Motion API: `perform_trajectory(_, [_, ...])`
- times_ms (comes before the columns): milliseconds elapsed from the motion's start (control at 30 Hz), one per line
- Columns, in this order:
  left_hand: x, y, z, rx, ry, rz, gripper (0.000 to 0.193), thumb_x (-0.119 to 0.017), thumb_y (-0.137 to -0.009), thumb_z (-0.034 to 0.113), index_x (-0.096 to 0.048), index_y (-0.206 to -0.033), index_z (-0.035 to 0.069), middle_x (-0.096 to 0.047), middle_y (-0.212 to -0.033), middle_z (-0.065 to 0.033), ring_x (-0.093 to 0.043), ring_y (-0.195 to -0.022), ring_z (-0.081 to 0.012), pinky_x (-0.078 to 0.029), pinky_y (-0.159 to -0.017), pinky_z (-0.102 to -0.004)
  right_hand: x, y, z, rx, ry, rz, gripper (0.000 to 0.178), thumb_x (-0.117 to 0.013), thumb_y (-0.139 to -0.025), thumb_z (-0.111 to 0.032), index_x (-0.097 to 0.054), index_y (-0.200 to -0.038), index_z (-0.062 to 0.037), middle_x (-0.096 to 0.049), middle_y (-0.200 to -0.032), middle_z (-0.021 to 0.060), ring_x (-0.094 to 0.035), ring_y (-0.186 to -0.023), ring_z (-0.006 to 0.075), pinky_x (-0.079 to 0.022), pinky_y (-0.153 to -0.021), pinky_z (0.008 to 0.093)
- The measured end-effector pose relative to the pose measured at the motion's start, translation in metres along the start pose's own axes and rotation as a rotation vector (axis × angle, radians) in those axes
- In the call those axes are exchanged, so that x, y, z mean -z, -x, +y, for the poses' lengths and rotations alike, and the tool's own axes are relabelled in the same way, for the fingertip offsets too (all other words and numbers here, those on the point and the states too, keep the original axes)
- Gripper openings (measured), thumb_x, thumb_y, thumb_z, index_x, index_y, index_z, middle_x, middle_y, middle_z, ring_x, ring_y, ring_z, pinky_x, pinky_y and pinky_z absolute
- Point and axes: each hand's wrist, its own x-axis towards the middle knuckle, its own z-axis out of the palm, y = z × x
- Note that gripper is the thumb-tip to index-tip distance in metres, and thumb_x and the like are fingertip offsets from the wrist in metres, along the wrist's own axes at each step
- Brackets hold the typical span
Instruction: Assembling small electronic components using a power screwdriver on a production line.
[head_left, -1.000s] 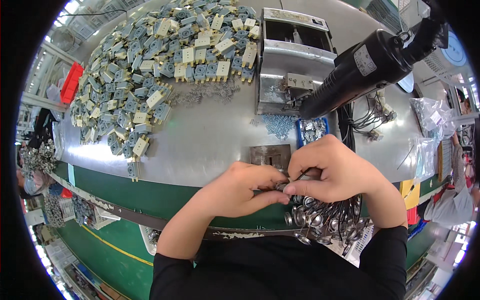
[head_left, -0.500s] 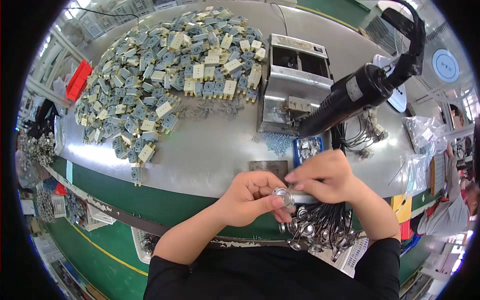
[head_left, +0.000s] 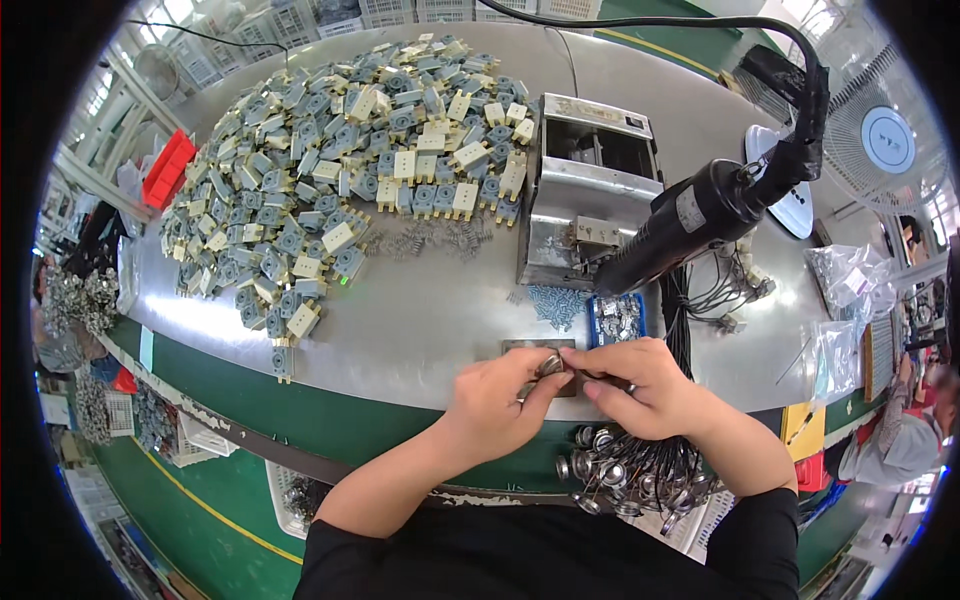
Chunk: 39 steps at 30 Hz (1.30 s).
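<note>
In a pinch, my left hand holds a small round metal cap, turned on edge. My right hand meets it from the other side, its thumb and fingers closed at the cap's edge; whatever they grip is too small to make out. Both hands are above a flat metal plate near the table's front edge. Below my right hand hangs a bundle of black wires with round metal caps on their ends. Just beyond the hands stands a blue tray of small metal parts, with loose screws beside it.
A big pile of grey and cream blocks covers the table's left side, with loose springs along its edge. A black electric screwdriver leans over a metal machine. At the right are a fan and plastic bags.
Both hands have drawn together and moved slightly up over the plate. The metal cap has turned from facing up to standing on edge. The view has shifted a little.
</note>
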Motion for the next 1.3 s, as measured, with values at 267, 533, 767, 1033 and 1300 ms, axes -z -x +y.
perform_trajectory(267, [0.000,-0.002,-0.011,0.264,0.695,-0.049,0.018,-0.069,-0.103,0.004,-0.062,-0.117,-0.005,-0.077,-0.106,-0.0209,-0.079,-0.092,-0.0265,-0.066,-0.078,-0.0374,0.014,-0.002,-0.006,-0.079,0.000,-0.132,0.043,-0.061,-0.094,0.005,-0.067,-0.136,0.0055,-0.075,-0.092,0.0201,-0.073,-0.079,0.0295,-0.057,-0.073,0.0344])
perform_trajectory(533, [0.010,-0.002,-0.003,0.287,0.720,-0.109,0.033,-0.071,-0.103,0.010,-0.058,-0.129,-0.006,-0.077,-0.112,-0.0200,-0.078,-0.102,-0.0264,-0.064,-0.087,-0.0404,0.020,-0.008,-0.022,-0.398,-0.072,-0.078,0.031,-0.076,-0.092,-0.011,-0.075,-0.120,0.0024,-0.070,-0.080,0.0138,-0.068,-0.074,0.0298,-0.053,-0.070,0.0383])
perform_trajectory(767, [0.127,0.037,0.016,0.051,-0.972,0.379,0.040,-0.090,-0.080,0.024,-0.071,-0.110,0.004,-0.071,-0.094,-0.0109,-0.071,-0.077,-0.0245,-0.056,-0.071,-0.0352,0.041,0.013,-0.001,-0.331,0.728,-0.091,0.032,-0.088,-0.070,-0.017,-0.073,-0.094,-0.0023,-0.068,-0.087,0.0140,-0.068,-0.077,0.0378,-0.053,-0.068,0.0454])
perform_trajectory(1033, [0.202,0.104,-0.026,0.186,-1.327,0.678,0.036,-0.090,-0.079,0.018,-0.073,-0.107,0.005,-0.069,-0.090,-0.0097,-0.067,-0.074,-0.0238,-0.055,-0.069,-0.0365,0.027,0.004,0.017,-0.314,0.800,-0.251,0.025,-0.086,-0.068,-0.015,-0.073,-0.086,-0.0022,-0.067,-0.086,0.0132,-0.068,-0.082,0.0372,-0.053,-0.072,0.0464])
perform_trajectory(1300, [0.181,0.117,-0.019,0.093,-0.641,0.595,0.051,-0.096,-0.073,0.006,-0.069,-0.116,0.001,-0.076,-0.098,-0.0093,-0.069,-0.083,-0.0154,-0.054,-0.069,-0.0289,0.029,0.003,0.017,-0.320,0.738,-0.216,0.011,-0.073,-0.083,-0.004,-0.068,-0.092,0.0004,-0.067,-0.089,0.0187,-0.067,-0.084,0.0418,-0.052,-0.075,0.0484])
